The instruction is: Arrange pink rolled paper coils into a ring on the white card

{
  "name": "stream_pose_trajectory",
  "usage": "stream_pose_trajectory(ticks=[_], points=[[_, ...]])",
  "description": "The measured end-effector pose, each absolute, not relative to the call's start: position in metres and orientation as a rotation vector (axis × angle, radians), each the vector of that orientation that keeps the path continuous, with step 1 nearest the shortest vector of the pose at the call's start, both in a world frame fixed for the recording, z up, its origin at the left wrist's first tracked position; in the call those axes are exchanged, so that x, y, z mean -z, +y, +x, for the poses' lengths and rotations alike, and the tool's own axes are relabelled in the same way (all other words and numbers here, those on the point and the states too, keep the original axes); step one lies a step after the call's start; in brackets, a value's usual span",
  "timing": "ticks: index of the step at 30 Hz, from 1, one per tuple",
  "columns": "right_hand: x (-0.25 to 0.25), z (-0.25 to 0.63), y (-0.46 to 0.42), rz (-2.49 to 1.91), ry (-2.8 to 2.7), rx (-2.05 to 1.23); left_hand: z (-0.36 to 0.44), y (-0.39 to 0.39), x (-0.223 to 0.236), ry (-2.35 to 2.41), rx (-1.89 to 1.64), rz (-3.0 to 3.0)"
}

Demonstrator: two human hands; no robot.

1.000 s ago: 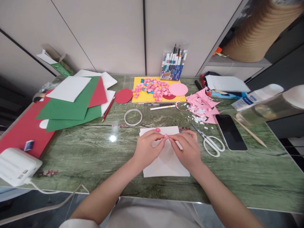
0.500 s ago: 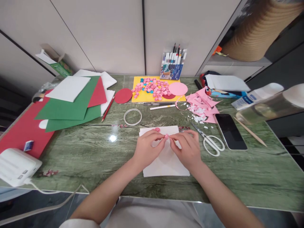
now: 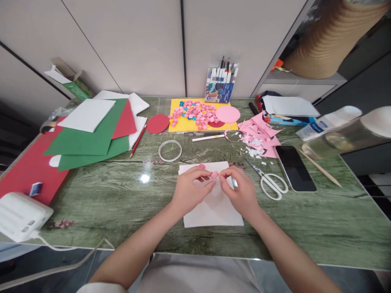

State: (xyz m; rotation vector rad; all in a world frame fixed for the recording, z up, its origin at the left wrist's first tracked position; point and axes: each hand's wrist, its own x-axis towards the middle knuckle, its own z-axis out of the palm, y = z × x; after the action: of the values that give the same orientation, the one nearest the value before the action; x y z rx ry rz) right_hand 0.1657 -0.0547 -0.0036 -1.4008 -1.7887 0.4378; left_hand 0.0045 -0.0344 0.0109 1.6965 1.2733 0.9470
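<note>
A small pink paper roll (image 3: 214, 175) is held up between my two hands over a stack of white paper (image 3: 210, 213). My left hand (image 3: 190, 188) has its fingertips at the roll's left side, the thumb a little below. From the other side my right hand (image 3: 241, 190) pinches the roll's right end with thumb and forefinger. Another small pink coil (image 3: 202, 166) lies at the top of the white paper, just behind my left fingers. White-handled scissors (image 3: 271, 184) rest to the right of my right hand.
Behind are a yellow sheet (image 3: 174, 127) bearing many pink and blue rolls, a tape ring (image 3: 159, 151) and pink paper scraps (image 3: 261, 130). A phone (image 3: 295, 167) and wooden stick (image 3: 320, 167) lie right. Green sheets (image 3: 82, 138) and a white charger (image 3: 23, 215) are left.
The pink roll has turned and shows a broader, flatter side. My left thumb has dropped away from it, and my right fingers have drawn together more tightly.
</note>
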Motion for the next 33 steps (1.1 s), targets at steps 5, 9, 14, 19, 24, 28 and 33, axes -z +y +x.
stream_pose_trajectory(ticks=[5,9,14,19,24,28,33], points=[[0.000,0.166,-0.054,-1.398,-1.692,-0.704,0.005,-0.035,-0.008,1.297,-0.932,1.651],[-0.002,0.167,-0.051,-1.329,-1.562,-0.987,0.005,-0.034,-0.007,1.275,-0.925,1.604],[0.005,0.170,-0.047,-1.253,-1.410,-1.311,0.004,-0.033,-0.006,1.238,-0.870,1.438],[0.009,0.195,-0.036,-1.341,-1.305,-1.083,0.003,-0.031,-0.007,1.166,-0.801,1.232],[0.015,0.261,-0.018,-1.910,-1.290,-0.083,0.003,-0.031,-0.010,1.138,-0.726,1.127],[0.032,0.298,-0.008,-2.018,-1.571,-0.053,0.002,-0.032,-0.009,1.088,-0.708,1.133],[0.038,0.302,-0.006,-2.025,-1.596,0.043,0.000,-0.031,-0.009,1.087,-0.691,1.135]])
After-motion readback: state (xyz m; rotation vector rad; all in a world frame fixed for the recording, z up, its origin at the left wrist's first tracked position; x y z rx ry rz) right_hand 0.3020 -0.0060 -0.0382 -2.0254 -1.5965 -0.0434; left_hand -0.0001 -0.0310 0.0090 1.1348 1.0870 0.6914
